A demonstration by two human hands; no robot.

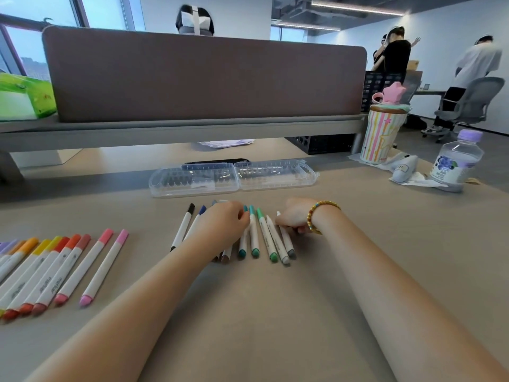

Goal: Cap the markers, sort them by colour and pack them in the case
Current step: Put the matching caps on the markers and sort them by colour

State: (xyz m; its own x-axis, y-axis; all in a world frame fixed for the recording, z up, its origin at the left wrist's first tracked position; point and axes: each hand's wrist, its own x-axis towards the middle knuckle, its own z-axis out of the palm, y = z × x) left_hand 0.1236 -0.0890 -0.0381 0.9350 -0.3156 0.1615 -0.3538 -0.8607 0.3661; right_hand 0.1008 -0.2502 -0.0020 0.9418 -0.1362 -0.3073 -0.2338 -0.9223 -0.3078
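The clear plastic case (234, 176) lies open on the desk (275, 312), both halves flat, and everything else sits nearer the person than it does. Just in front of the case a short row of capped markers runs side by side. The left hand (224, 223) rests on the middle of that row, fingers curled down over the barrels beside a teal marker (253, 234); whether it actually grips one I cannot tell. A black marker (183, 227) and a blue marker (194, 223) lie just left of that hand. The right hand (293, 216), with a beaded bracelet (316, 216) on its wrist, is curled at the right end of the row, its fingers touching a grey marker (286, 239), next to a green marker (265, 237). Well left of the case lies a second group, with a pink marker (104, 267) at its near edge.
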